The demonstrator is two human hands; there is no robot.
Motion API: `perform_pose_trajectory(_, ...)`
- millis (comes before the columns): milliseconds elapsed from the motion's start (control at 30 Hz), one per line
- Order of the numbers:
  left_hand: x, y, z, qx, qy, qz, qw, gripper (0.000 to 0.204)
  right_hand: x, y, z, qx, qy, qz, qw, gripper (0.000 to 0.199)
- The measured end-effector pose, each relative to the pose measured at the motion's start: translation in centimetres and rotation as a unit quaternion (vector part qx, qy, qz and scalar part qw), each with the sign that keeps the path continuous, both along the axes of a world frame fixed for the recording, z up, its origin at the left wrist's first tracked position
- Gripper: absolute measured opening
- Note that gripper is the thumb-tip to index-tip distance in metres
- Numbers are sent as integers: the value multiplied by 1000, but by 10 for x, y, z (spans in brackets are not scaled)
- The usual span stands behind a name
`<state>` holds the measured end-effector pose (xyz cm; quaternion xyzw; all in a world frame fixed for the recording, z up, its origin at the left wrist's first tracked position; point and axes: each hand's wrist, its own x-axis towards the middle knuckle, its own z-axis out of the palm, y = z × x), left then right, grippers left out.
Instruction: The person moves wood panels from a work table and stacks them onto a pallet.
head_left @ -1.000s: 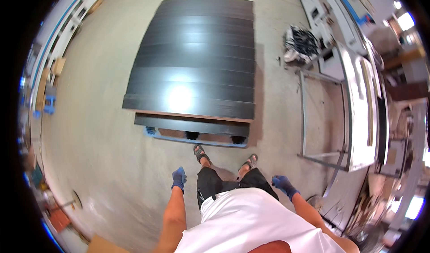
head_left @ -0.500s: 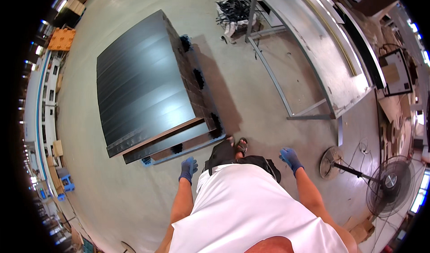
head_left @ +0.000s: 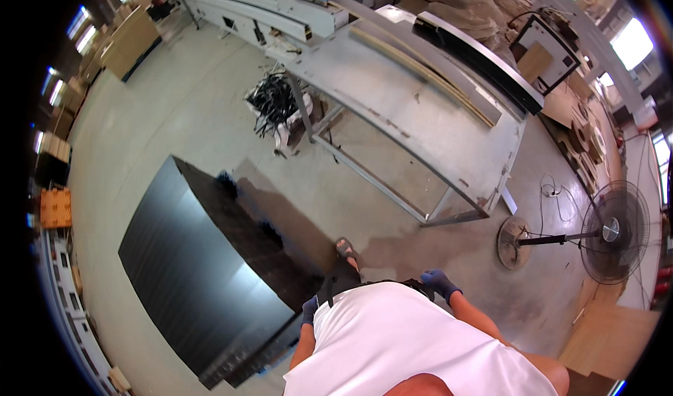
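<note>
My left hand (head_left: 309, 310), in a blue-grey glove, hangs at my left side. It is close to the corner of a stack of dark panels (head_left: 203, 256) on the floor, and its fingers are mostly hidden against my clothes. On the other side my right hand (head_left: 439, 282), in a matching glove, is held by my hip with its fingers curled in and nothing seen in them. The stack has a smooth, shiny black top and lies to the left of my legs. One sandalled foot (head_left: 344, 247) is forward on the floor beside it.
A metal-topped table (head_left: 399, 108) on a steel frame stands ahead, with long strips (head_left: 427, 73) on it. Black strip scraps (head_left: 273, 101) are heaped by its left leg. A pedestal fan (head_left: 611, 230) stands at the right, near a loose cable (head_left: 554, 189).
My view has turned to the right and I have stepped forward. The stack now sits lower and further left, and the table is nearer the middle. Both hands have moved closer to my body.
</note>
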<state>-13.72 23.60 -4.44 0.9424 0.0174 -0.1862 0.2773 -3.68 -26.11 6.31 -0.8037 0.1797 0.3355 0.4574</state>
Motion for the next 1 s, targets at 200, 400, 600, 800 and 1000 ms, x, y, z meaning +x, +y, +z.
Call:
perform_pose_trajectory(200, 147, 57, 59, -687, 343, 360, 531, 19, 122, 39, 53, 32, -102, -94, 990, 28)
perform_pose_trajectory(400, 248, 59, 117, -412, 240, 526, 704, 35, 224, 49, 102, 18, -172, -51, 984, 30)
perform_pose_trajectory(600, 278, 50, 100, -669, 304, 376, 564, 8, 344, 48, 148, -60, -358, -115, 925, 22)
perform_pose_trajectory(800, 330, 18, 85, -68, 88, 116, 987, 9, 440, 12, 152, -270, -438, -79, 854, 35)
perform_pose_trajectory(1000, 446, -3, 94, -42, -38, 115, 992, 14, 480, -38, 125, -417, -449, -58, 788, 39)
